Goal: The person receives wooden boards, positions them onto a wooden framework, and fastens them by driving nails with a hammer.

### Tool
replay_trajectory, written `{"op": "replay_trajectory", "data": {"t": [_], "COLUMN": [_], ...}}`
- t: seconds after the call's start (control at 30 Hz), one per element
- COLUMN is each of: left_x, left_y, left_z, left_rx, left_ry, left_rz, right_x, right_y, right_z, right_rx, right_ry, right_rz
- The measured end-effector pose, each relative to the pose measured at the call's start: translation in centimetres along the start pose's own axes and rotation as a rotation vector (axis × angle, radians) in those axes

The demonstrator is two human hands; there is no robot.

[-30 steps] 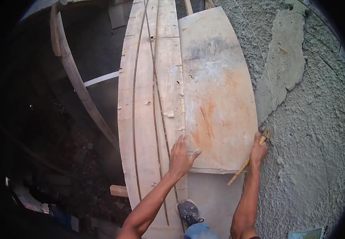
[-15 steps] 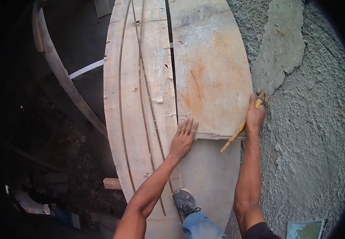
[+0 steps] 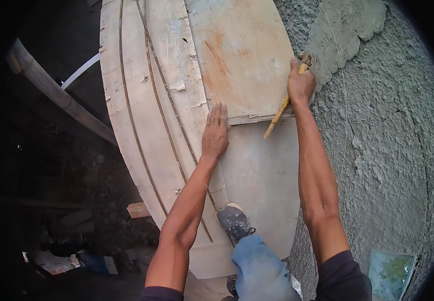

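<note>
My right hand is closed around a hammer with a yellow handle, its head up by the wall. The same hand rests at the right edge of a stained plywood sheet. My left hand lies flat, fingers stretched forward, at that sheet's lower left corner, where it meets a long pale plywood board. Beneath the stained sheet's front edge, a smoother plywood surface runs toward me.
Thin rusty rods lie along the left board. A rough plastered wall rises on the right, with a thin line hanging before it. Beyond the left edge is a dark drop with a curved beam. My shoe stands on the plywood.
The dark gap between the stained sheet and the left board has closed, the sheet having shifted left. Both hands have moved forward with the sheet in view, and the camera has shifted.
</note>
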State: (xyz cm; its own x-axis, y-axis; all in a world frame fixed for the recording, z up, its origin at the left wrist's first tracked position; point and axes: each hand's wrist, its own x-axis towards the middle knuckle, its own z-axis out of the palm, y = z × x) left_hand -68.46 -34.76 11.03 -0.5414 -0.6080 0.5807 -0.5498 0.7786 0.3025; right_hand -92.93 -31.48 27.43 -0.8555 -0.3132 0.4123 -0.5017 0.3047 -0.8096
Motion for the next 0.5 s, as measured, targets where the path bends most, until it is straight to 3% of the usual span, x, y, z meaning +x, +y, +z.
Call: {"op": "replay_trajectory", "data": {"t": [0.13, 0.27, 0.33, 0.37, 0.43, 0.5], "left_x": [-0.7, -0.4, -0.4, -0.1, -0.2, -0.3], "left_y": [-0.8, -0.8, -0.1, 0.0, 0.6, 1.0], "left_z": [-1.7, -1.8, -1.1, -0.5, -0.1, 0.0], "left_rx": [0.069, 0.151, 0.287, 0.167, 0.037, 0.194], "left_ry": [-0.019, -0.016, -0.038, 0.003, 0.056, -0.067], "left_rz": [0.074, 0.093, 0.082, 0.078, 0.107, 0.045], "right_x": [-0.1, -0.9, -0.8, 0.1, 0.7, 0.6], "right_y": [1.0, 0.3, 0.0, 1.8, 3.0, 2.4], "right_z": [0.9, -0.7, -2.3, -1.6, -1.8, -2.8], "right_rx": [0.061, 0.158, 0.141, 0.18, 0.144, 0.073], "right_ry": [-0.024, 0.056, -0.032, 0.066, 0.113, 0.082], "right_rz": [0.049, -0.057, 0.029, -0.086, -0.098, -0.002]}}
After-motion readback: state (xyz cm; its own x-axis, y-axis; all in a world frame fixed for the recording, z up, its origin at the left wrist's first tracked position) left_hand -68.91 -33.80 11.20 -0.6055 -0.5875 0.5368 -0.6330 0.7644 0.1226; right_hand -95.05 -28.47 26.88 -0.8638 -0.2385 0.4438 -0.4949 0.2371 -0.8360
